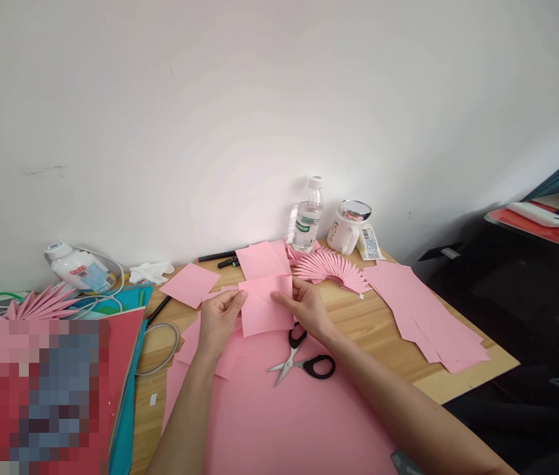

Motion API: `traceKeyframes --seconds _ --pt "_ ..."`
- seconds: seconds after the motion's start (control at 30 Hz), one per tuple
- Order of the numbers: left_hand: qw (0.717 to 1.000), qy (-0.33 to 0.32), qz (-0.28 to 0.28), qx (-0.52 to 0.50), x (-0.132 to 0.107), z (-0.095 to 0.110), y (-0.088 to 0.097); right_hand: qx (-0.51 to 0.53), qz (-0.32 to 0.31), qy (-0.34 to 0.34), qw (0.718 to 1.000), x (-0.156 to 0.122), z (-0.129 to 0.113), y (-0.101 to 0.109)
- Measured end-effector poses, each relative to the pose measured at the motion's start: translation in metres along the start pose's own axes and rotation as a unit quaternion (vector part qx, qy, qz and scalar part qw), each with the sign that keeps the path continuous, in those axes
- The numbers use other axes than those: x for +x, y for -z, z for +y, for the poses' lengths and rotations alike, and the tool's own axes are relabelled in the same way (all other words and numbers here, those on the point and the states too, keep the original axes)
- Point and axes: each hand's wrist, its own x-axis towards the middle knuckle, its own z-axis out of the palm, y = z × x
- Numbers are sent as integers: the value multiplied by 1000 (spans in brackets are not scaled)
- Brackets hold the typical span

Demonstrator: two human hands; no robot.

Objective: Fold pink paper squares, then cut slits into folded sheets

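The pink paper square (264,320) is held over the tabletop (363,323), just beyond the scissors (287,366); the left hand's (218,322) fingers pinch its left edge; the right hand's (312,308) grip its right side, equally near; neither of its 2 axes looks clearly longer.
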Motion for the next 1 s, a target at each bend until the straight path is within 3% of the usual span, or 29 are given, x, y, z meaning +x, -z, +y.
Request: traceKeyframes --seconds 0.27,0.43,0.63,1.0 --pt "1000 -26 -4 14 -1 0 -1 19 12 -10 1000 -1 -9 -2" --pt "998 -55 21 39 0 1 -1 47 6 -17 999 0 -9 1" --pt "998 -46 14 49 0 0 0 3 57 -10 998 3 -8 3" --pt "993 -63 34 90 0 1 -1 -49 62 19 997 4 -5 3"
